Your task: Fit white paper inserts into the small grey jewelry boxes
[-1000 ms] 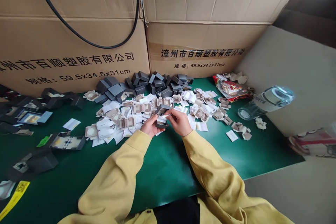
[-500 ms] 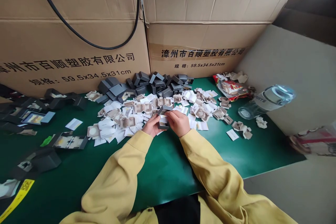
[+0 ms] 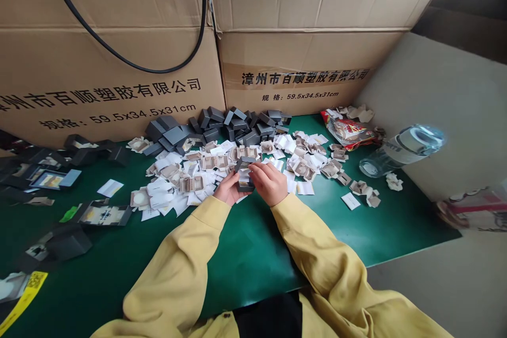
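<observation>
A small dark grey box [image 3: 246, 186] stands open between my two hands, over the near edge of a pile of paper pieces. My left hand [image 3: 227, 189] is closed around the box's left side and holds it up. Over its right side, my right hand [image 3: 271, 184] has its fingers bent and pressed together at the opening. Whatever those fingertips grip is too small and covered to make out. White folded leaflets [image 3: 160, 193] and crumpled grey-beige card inserts [image 3: 191, 184] lie heaped just behind and beside my hands.
Dark boxes [image 3: 172, 134] are piled behind the papers, against large cartons [image 3: 293, 58]. More open boxes [image 3: 105, 214] lie left on the green table [image 3: 253, 243]. A clear bottle [image 3: 400, 150] and a red snack bag [image 3: 348, 132] stand right. A black cable [image 3: 158, 71] hangs above.
White paper that showed in the box's opening is no longer visible there, and the inside looks darker. My right fingers have shifted slightly up; my left hand keeps the box in place.
</observation>
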`<state>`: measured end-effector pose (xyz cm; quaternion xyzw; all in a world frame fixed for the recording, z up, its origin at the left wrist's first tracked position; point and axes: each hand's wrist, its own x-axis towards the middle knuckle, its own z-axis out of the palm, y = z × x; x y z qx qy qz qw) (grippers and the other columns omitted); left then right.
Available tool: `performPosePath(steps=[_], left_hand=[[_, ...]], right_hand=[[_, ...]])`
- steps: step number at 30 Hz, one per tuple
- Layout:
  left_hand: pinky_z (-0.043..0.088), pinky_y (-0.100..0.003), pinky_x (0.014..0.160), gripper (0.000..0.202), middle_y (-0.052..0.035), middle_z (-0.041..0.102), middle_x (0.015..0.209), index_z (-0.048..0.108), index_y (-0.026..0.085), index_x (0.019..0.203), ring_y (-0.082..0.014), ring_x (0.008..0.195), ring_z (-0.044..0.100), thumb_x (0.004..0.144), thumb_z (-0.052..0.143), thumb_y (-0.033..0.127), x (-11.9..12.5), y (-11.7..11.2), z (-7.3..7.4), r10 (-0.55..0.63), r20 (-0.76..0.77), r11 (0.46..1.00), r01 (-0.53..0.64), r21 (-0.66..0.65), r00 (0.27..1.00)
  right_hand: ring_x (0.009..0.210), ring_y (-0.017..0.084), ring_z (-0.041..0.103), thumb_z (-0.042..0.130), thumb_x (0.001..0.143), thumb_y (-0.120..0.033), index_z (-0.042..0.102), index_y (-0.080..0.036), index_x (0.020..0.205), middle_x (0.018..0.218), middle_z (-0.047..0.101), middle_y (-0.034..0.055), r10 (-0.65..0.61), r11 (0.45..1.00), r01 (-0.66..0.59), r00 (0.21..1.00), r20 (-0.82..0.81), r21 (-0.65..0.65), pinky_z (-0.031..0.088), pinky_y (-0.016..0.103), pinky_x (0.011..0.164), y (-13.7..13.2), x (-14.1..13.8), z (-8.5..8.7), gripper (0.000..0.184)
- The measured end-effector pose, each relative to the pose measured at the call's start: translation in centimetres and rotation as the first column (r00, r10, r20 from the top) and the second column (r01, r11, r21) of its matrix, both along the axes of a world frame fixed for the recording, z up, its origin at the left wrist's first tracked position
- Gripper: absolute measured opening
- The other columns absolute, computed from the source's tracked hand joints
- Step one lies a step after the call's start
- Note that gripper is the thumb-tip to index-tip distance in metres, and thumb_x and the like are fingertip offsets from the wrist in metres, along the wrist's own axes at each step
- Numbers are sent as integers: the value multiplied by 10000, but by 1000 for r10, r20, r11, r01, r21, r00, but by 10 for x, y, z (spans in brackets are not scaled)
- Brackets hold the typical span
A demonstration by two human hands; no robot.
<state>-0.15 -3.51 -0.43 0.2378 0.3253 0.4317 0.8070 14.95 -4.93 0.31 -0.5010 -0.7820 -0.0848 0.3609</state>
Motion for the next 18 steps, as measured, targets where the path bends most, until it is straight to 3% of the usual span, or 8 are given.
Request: performPosePath(steps=[6, 9, 13, 18], left_hand=[[512, -342, 657, 307, -54, 615, 908, 552, 188, 1047, -185, 792, 605, 763, 602, 294, 1, -1, -2, 9, -18, 998, -8, 59, 1000], [517, -365, 679, 335, -42, 608, 898, 549, 210, 1050, -181, 776, 608, 738, 637, 295, 1, -2, -2, 5, -50, 997, -1, 82, 999], [514, -364, 700, 394, -46, 607, 916, 539, 218, 1086, -181, 791, 608, 718, 665, 279, 1, -3, -1, -16, -79, 996, 22, 85, 997], [511, -351, 726, 477, -47, 605, 930, 518, 226, 1136, -177, 811, 606, 696, 689, 294, -1, -2, -2, -44, -90, 994, 53, 96, 995]], right_hand=[[719, 133, 547, 395, 905, -247, 644, -222, 876, 790, 651, 43, 2, 999, 0, 999, 45, -41, 369, 248, 598, 0, -1, 2, 253], [674, 123, 536, 433, 895, -279, 647, -219, 883, 729, 636, 29, -26, 998, 31, 996, 88, -57, 327, 247, 542, 2, -1, 2, 223], [684, 125, 529, 469, 881, -332, 633, -217, 978, 759, 636, 39, -42, 994, 52, 993, 108, -97, 312, 244, 530, 4, 0, 0, 223], [705, 126, 524, 471, 883, -305, 645, -226, 938, 801, 636, 42, -23, 993, 37, 992, 122, -112, 320, 238, 539, 3, 0, 0, 200]])
